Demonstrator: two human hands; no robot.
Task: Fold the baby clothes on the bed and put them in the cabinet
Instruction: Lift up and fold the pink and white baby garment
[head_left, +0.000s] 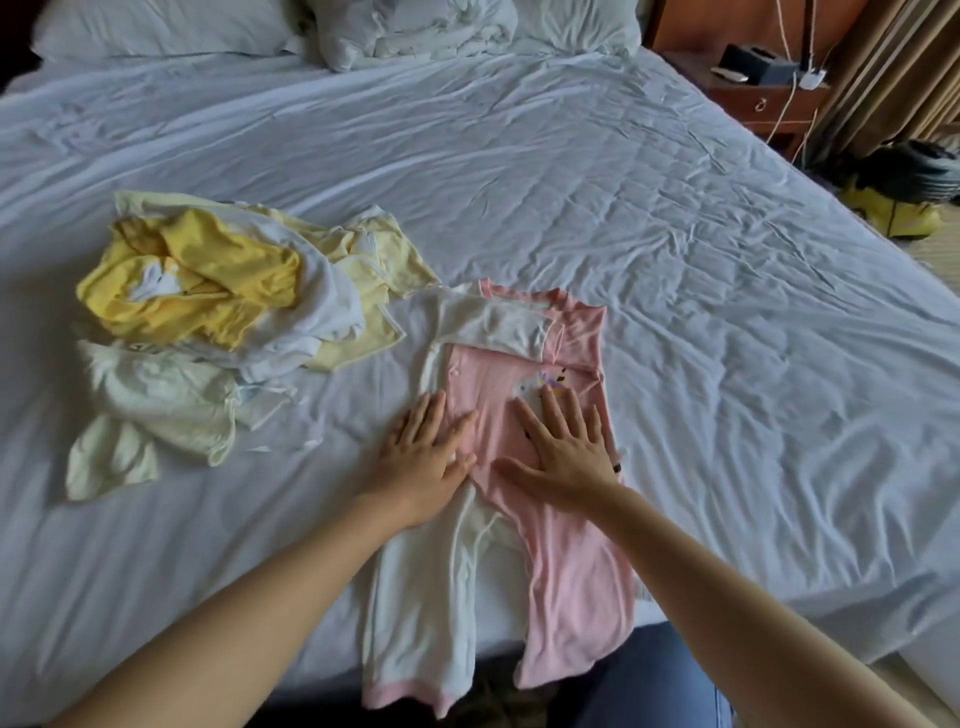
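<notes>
- Your pink-and-white romper lies flat on the bed, long axis running from you towards the pillows: collar at the far end, legs trailing over the near edge.
- One white sleeve is folded across the romper's chest.
- Your left hand lies flat on the romper's white side, fingers straight and pointing away from you.
- Your right hand presses the pink side, fingers spread wide, holding nothing.
- The chest print sits at your right fingertips, too blurred to read.
- The loose yellow and cream clothes pile sits left of the romper.
</notes>
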